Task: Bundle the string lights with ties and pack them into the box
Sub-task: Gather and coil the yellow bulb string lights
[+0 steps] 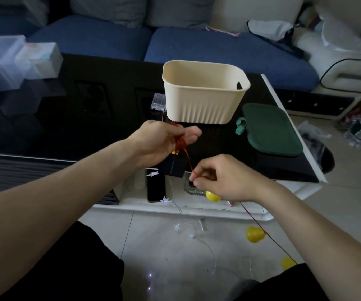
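My left hand [162, 140] holds a small coil of red string-light wire [180, 142] wound around its fingers, above the black table. From the coil the red wire runs down to my right hand [223, 178], which pinches it between thumb and fingers. The wire continues past my right wrist toward the floor, carrying yellow bulbs [254, 234]. A cream ribbed box [203, 94] stands open and upright on the table just beyond my left hand. A second string of clear wire with white star lights [178, 227] lies on the floor tiles, with its clear battery case [158, 101] on the table.
A green lid [272, 129] lies right of the box. Clear plastic containers [12, 61] sit at the table's far left. A dark phone [155, 187] and a small black box [174, 168] rest near the front edge. A blue sofa runs behind the table.
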Motion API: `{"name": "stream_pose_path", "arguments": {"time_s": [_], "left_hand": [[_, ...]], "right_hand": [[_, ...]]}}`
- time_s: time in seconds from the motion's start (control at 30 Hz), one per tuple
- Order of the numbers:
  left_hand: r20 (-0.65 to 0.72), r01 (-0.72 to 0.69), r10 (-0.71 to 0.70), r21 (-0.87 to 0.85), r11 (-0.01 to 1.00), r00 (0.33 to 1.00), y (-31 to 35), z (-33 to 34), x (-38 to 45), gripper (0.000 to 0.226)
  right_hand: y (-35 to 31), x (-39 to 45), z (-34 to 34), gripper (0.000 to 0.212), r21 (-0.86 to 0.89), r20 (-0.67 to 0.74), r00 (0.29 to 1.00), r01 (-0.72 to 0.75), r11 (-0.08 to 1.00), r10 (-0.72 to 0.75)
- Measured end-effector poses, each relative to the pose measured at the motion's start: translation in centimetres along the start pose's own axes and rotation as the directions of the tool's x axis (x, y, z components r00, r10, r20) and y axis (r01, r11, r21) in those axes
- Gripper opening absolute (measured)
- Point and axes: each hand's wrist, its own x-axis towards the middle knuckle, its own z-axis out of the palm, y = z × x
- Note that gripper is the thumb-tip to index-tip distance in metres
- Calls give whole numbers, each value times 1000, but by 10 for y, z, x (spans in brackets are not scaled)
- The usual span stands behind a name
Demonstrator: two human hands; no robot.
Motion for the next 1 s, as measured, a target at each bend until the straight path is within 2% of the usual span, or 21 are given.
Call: {"name": "stream_pose_path", "arguments": {"time_s": [0.13, 0.3, 0.47, 0.6, 0.67, 0.8, 0.9, 1.0], "left_hand": [[24, -17, 13, 137, 990, 1000, -13, 6, -4, 14], [87, 41, -72, 323, 946, 994, -16, 10, -10, 20], [166, 71, -214, 609, 790, 962, -22, 11, -14, 45], [243, 6, -323, 792, 611, 915, -21, 16, -20, 70], [263, 35, -375, 777, 628, 889, -21, 14, -18, 73], [289, 76, -443, 762, 643, 849, -17, 11, -17, 56], [293, 46, -398, 754, 655, 869, -17, 9, -18, 46], [242, 79, -354, 718, 692, 903, -16, 9, -18, 44]], "right_hand": [[-11, -2, 3, 18, -3, 4, 999, 52, 999, -52], [-13, -5, 0, 21, -15, -12, 995, 103, 995, -103], [-7, -5, -8, 8, 58, -245, 965, 108, 992, -91], [-3, -3, -8, 29, 93, -311, 947, 107, 990, -73], [-3, -3, -10, 33, 90, -282, 958, 81, 993, -53], [-3, -7, -18, 37, 174, -128, 991, 59, 983, -37], [8, -6, -22, 43, 313, -13, 999, 33, 949, -30], [22, -5, -24, 51, 459, 104, 994, -88, 884, 45]]}}
